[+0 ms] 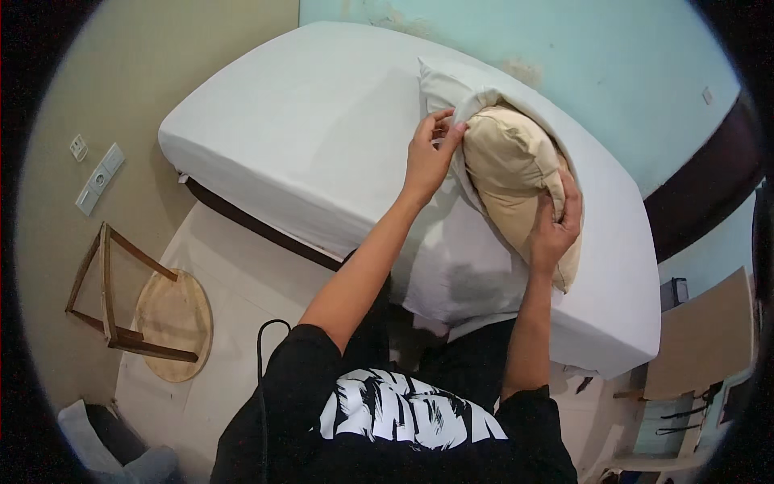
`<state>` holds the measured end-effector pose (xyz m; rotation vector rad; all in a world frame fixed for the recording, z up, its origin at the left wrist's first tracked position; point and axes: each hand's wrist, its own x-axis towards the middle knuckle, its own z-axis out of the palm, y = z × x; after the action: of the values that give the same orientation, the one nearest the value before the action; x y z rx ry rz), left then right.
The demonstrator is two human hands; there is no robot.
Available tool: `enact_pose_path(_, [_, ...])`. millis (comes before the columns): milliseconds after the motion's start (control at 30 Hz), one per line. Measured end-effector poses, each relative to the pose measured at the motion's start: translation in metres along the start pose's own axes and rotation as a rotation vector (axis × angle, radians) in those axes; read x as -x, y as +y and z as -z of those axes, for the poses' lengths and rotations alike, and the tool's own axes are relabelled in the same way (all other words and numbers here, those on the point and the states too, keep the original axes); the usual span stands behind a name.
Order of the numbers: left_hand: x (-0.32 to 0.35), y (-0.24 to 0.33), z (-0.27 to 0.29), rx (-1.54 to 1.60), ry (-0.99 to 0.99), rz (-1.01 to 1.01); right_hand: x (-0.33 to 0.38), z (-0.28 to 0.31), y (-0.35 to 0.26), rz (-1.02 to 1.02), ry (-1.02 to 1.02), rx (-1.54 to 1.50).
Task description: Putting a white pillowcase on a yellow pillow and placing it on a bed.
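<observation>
A beige pillow lies on the right part of a white-sheeted bed, partly inside a white pillowcase. The case's opening faces me, and the pillow's near end sticks out of it. At the left side of that opening, my left hand is closed on the hem of the pillowcase, thumb against the cloth. My right hand grips the pillow's right side, fingers curled over a fold of beige fabric. The far part of the pillow is hidden inside the case.
White cloth hangs over the bed's near edge by my legs. An overturned wooden stool rests on the tiled floor at left. A dark headboard stands at right, with a wooden board nearer me. Walls border the bed's far side and left.
</observation>
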<state>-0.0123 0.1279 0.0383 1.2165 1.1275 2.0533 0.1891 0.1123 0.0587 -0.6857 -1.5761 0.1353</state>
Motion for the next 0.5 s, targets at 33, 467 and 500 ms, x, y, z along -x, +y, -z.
enact_pose_path(33, [-0.003, -0.002, -0.003, -0.011, 0.051, -0.040, 0.002, 0.001, -0.002, 0.019, -0.023, -0.005])
enact_pose_path(467, [0.026, 0.006, 0.032, 0.083, -0.123, -0.156, 0.013, -0.032, -0.045, 0.291, -0.457, 0.439])
enact_pose_path(500, [0.032, 0.002, 0.039, 0.108, -0.118, -0.139, 0.014, -0.034, -0.035, 0.303, -0.414, 0.399])
